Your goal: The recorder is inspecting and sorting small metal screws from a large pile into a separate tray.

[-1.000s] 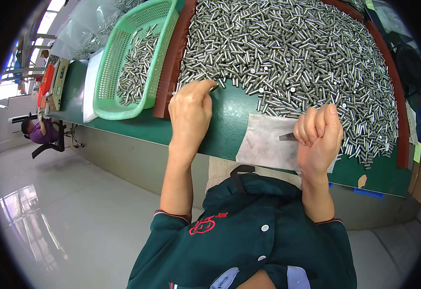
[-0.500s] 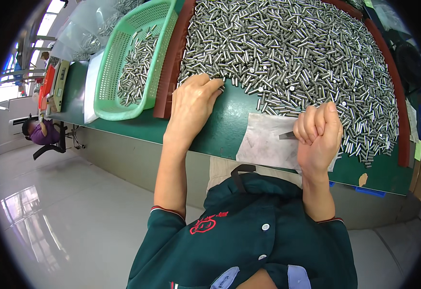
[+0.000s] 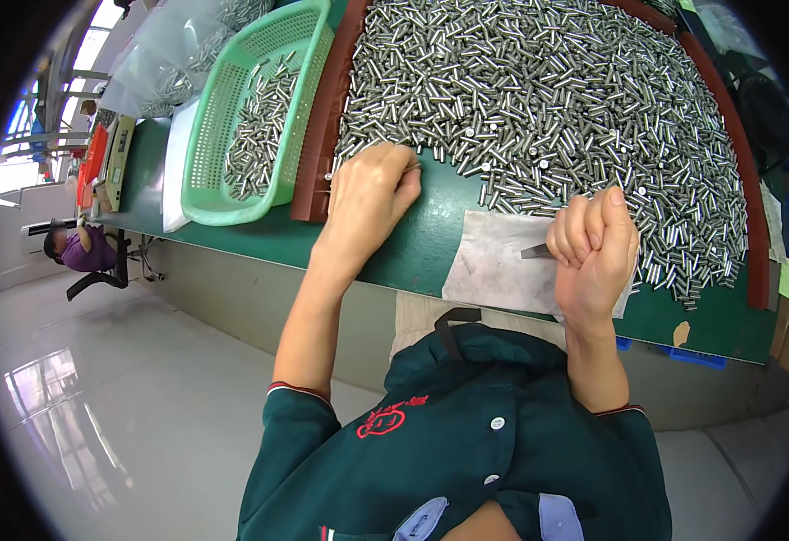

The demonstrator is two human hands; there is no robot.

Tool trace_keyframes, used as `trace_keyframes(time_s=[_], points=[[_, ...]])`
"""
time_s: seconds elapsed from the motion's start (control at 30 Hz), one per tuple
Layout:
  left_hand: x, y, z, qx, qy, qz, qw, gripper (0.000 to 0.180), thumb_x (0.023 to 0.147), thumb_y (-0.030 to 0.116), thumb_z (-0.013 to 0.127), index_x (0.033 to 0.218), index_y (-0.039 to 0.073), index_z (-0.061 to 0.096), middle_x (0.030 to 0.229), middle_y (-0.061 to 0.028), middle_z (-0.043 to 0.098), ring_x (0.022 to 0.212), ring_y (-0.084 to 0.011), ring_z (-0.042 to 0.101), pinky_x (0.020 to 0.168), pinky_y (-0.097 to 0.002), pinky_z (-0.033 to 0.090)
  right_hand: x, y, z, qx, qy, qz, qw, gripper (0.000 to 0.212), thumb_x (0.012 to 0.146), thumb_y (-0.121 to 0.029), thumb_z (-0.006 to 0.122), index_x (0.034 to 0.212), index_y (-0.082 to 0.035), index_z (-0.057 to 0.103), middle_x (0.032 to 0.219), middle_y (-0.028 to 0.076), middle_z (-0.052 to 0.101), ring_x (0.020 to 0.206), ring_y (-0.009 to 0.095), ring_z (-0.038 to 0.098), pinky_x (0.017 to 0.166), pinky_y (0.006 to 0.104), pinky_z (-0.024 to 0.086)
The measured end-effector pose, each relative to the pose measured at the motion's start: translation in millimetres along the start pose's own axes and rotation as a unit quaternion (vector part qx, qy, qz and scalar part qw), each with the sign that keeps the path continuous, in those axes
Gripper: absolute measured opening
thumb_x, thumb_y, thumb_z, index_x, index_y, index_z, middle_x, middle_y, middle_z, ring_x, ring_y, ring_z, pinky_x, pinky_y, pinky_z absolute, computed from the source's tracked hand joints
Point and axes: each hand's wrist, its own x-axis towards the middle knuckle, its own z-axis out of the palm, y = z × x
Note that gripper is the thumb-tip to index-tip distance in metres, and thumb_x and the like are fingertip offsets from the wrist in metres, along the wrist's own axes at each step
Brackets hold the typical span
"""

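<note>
A wide layer of short, shiny metal pins (image 3: 539,90) covers much of the green table. My left hand (image 3: 367,198) is at the pile's near left edge, back upward, with its fingers curled and pressed together; whatever lies inside them is hidden. On the right, my right hand (image 3: 597,239) is closed around a flat grey metal strip (image 3: 534,252), whose squared end sticks out to the left. Beneath that end, a stained whitish cloth or sheet (image 3: 493,266) lies along the table's front edge, partly covered by the right hand.
Left of the pile runs a reddish-brown rail (image 3: 316,171); another rail (image 3: 755,243) bounds its right side. A green mesh basket (image 3: 198,180) holds more pins. Beyond it are clear plastic bags (image 3: 155,77) and a scale-like device (image 3: 116,162). A seated person (image 3: 87,248) is at far left.
My left hand's fingers have drawn in from the pins and curled tighter, and its forearm has swung slightly outward. The right hand still grips the metal strip in nearly the same place.
</note>
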Motion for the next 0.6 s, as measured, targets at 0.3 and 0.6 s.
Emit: trace_keyframes(time_s=[0.3,0.6], points=[[-21,21,12,-0.770,-0.040,-0.295,0.564,0.010,0.084,0.013,0.051,0.081,0.003,0.048,0.073,-0.0053,0.048,0.051,-0.0032,0.029,0.042,-0.0132,0.025,-1,-1,0,0.001,0.007,0.007,1.000,0.040,0.091,-0.020,0.031,0.053,-0.010,0.027,0.043,0.000,0.029,0.038,0.006,0.019,0.036,0.0216,0.017],[-28,28,22,-0.661,-0.031,-0.260,0.703,0.005,0.082,0.002,0.049,0.087,0.002,0.048,0.075,-0.0113,0.057,0.044,-0.0015,0.031,0.038,-0.0155,0.023,0,0,0,-0.001,0.008,0.006,1.000,0.040,0.091,-0.020,0.031,0.053,-0.010,0.028,0.043,0.000,0.029,0.037,0.006,0.019,0.036,0.0218,0.017]])
